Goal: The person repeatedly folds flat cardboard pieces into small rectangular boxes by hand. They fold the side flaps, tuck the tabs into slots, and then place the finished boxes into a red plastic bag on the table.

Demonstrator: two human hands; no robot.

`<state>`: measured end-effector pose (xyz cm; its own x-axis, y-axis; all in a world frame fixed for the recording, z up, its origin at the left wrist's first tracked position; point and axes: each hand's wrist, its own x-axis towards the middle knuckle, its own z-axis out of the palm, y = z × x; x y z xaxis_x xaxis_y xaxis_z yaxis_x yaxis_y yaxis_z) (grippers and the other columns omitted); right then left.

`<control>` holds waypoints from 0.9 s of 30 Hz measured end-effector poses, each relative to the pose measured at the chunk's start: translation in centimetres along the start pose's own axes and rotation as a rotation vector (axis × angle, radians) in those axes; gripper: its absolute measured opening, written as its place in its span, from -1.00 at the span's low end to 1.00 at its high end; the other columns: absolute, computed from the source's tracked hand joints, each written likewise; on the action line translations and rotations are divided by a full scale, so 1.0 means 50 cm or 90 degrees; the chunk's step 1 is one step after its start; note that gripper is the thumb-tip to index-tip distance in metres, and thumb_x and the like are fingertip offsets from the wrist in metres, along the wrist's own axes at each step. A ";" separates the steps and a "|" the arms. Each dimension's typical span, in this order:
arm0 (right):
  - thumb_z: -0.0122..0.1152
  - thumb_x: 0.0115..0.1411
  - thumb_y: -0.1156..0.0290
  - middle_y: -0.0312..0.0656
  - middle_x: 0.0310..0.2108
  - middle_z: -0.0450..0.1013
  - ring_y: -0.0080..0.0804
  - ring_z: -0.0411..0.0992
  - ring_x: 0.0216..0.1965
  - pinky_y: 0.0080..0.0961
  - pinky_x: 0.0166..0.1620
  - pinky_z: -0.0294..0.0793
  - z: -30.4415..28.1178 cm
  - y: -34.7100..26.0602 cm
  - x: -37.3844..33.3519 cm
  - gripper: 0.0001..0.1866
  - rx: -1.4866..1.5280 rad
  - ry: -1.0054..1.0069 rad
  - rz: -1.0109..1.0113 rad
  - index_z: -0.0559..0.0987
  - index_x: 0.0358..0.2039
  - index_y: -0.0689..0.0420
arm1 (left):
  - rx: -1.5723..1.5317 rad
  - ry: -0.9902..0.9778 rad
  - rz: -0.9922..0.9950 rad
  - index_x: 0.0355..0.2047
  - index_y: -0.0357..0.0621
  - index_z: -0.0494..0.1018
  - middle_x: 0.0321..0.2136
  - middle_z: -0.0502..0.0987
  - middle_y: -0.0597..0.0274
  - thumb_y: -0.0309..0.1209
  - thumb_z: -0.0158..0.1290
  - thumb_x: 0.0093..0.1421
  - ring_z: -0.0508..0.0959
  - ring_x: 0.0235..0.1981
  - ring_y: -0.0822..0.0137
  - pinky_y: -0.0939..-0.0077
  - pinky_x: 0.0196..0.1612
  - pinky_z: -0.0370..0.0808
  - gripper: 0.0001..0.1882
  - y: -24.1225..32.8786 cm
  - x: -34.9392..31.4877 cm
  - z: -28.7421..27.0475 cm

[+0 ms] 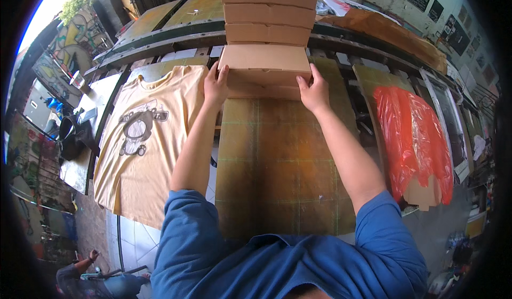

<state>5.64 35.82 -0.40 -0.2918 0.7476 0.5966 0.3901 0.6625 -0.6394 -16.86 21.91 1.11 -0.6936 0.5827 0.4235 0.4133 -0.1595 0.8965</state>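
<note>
A brown cardboard box sits at the far end of the middle board, between my two hands. My left hand grips its left side, the fingers along the edge. My right hand holds the right side, with the thumb on the front face. The box's underside is hidden, so I cannot tell whether it touches the board. Directly behind it rises a stack of similar closed boxes. The worn brown-green board with faint grid lines stretches between my forearms.
To the left, a cream T-shirt with a dark cartoon print lies spread out. A red plastic bag covers cardboard on the right board. A dark rail crosses behind. Another person is at the lower left.
</note>
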 end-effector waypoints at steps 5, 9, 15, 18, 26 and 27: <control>0.24 0.12 0.34 0.15 -0.10 0.47 -0.15 0.49 -0.09 -0.38 -0.08 0.48 -0.004 0.018 -0.016 -0.37 0.030 -0.005 0.005 0.29 0.14 0.36 | -0.065 -0.002 -0.093 0.10 -0.27 0.34 -0.24 0.52 0.29 -0.17 0.03 0.28 0.42 -0.23 0.54 0.66 -0.13 0.35 -0.49 -0.016 0.000 0.016; 0.26 0.10 0.35 0.15 0.08 0.32 -0.05 0.35 0.08 -0.33 0.05 0.40 -0.062 -0.019 -0.055 -0.34 -0.027 0.012 -0.068 0.26 0.16 0.33 | -0.052 -0.034 -0.104 0.04 -0.28 0.40 -0.33 0.51 0.33 -0.20 0.05 0.28 0.41 -0.29 0.55 0.68 -0.19 0.34 -0.55 -0.027 0.019 0.012; 0.31 0.04 0.35 0.07 0.10 0.28 0.04 0.29 0.11 -0.24 0.12 0.32 -0.307 -0.179 -0.200 -0.34 0.053 0.017 -0.223 0.30 0.13 0.26 | -0.005 0.027 -0.026 0.04 -0.31 0.30 -0.41 0.39 0.37 -0.23 0.02 0.30 0.32 -0.41 0.55 0.64 -0.34 0.29 -0.56 -0.074 -0.005 0.030; 0.33 0.02 0.41 0.04 0.03 0.36 -0.05 0.36 0.04 -0.31 0.03 0.38 -0.455 -0.182 -0.299 -0.43 0.075 0.098 -0.154 0.38 0.04 0.26 | 0.029 -0.032 0.095 0.14 -0.33 0.19 -0.10 0.38 0.18 -0.25 -0.03 0.32 0.37 -0.12 0.39 0.52 -0.05 0.31 -0.50 -0.049 -0.094 0.035; 0.11 -0.01 0.67 -0.12 -0.07 0.39 -0.16 0.40 -0.09 -0.30 -0.08 0.39 -0.726 0.007 -0.543 -0.57 -0.418 0.462 0.122 0.45 -0.06 0.16 | -0.030 -0.327 -0.009 0.29 -0.31 -0.03 0.28 0.07 -0.07 -0.29 -0.07 0.34 0.05 0.33 0.07 0.22 0.28 0.10 -0.37 0.080 -0.425 0.030; 0.10 -0.03 0.69 -0.11 -0.04 0.37 -0.12 0.37 -0.03 -0.24 -0.03 0.36 -0.736 0.029 -0.562 -0.55 -0.509 0.411 0.135 0.45 -0.06 0.15 | -0.023 -0.356 -0.001 0.29 -0.31 -0.04 0.28 0.06 -0.07 -0.30 -0.07 0.34 0.05 0.33 0.07 0.22 0.28 0.10 -0.37 0.086 -0.445 0.028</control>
<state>46.55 14.08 -0.21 0.2800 0.5221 0.8056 0.9104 0.1217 -0.3953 1.20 9.36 -4.63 -0.2710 0.9154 0.2978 0.3858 -0.1801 0.9048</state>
